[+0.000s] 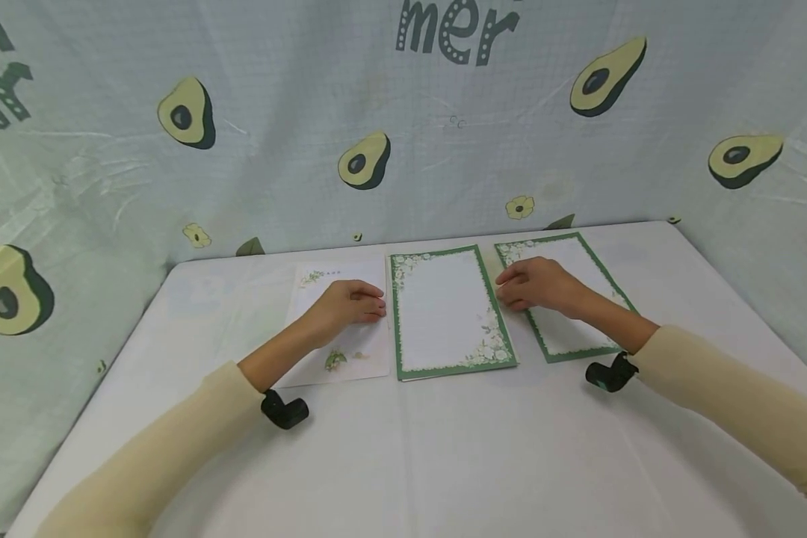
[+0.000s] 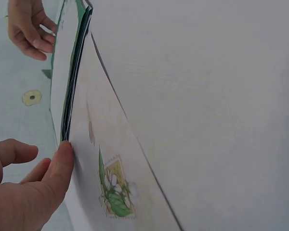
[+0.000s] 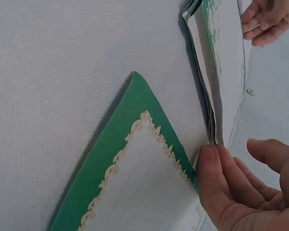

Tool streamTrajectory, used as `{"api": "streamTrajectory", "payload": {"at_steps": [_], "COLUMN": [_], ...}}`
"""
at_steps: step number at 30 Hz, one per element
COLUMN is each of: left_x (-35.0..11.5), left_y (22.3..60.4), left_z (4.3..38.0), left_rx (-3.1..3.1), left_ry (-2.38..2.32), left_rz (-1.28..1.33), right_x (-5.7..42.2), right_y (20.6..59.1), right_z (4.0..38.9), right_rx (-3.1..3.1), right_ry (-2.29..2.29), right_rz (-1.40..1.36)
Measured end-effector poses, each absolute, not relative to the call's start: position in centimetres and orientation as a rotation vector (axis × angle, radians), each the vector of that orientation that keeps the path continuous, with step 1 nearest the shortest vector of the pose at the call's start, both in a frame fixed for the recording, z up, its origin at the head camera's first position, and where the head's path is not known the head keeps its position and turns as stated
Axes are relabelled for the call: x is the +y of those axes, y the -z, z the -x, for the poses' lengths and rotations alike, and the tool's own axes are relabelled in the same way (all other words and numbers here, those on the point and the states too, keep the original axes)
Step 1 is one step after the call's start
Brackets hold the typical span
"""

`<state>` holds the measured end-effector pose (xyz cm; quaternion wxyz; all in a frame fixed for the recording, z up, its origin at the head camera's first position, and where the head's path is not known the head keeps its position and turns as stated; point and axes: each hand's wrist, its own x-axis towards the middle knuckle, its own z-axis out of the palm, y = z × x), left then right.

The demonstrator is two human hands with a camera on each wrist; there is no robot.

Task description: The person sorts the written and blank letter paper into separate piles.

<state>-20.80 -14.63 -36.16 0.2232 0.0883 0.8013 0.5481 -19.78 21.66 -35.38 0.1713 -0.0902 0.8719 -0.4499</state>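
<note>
A stack of green-bordered floral paper lies between my two hands. My left hand is over a white sheet with small floral prints, its fingertips at the stack's left edge. In the left wrist view, a finger meets the edges of the stacked sheets, while the thumb stands apart. My right hand reaches across another green-bordered sheet. The right wrist view has its fingertips against the stack's right edge, where the layers are slightly uneven; the thumb is off the paper.
A white-covered table carries the papers side by side. Behind and around it hangs a pale cloth printed with avocados and lettering. A small black camera sits at the left wrist, another black camera at the right.
</note>
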Motion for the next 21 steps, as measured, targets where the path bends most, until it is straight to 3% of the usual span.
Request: {"api": "streamTrajectory", "payload": {"at_steps": [21], "left_x": [-12.9], "left_y": [35.6], "left_z": [22.2], "left_rx": [2.02], "left_ry": [-1.596], "left_rz": [-0.083], "right_x": [20.9], "right_y": [36.3], "right_z": [20.2], "right_rx": [2.354], "right_ry": [1.396], "right_rz": [0.158]}}
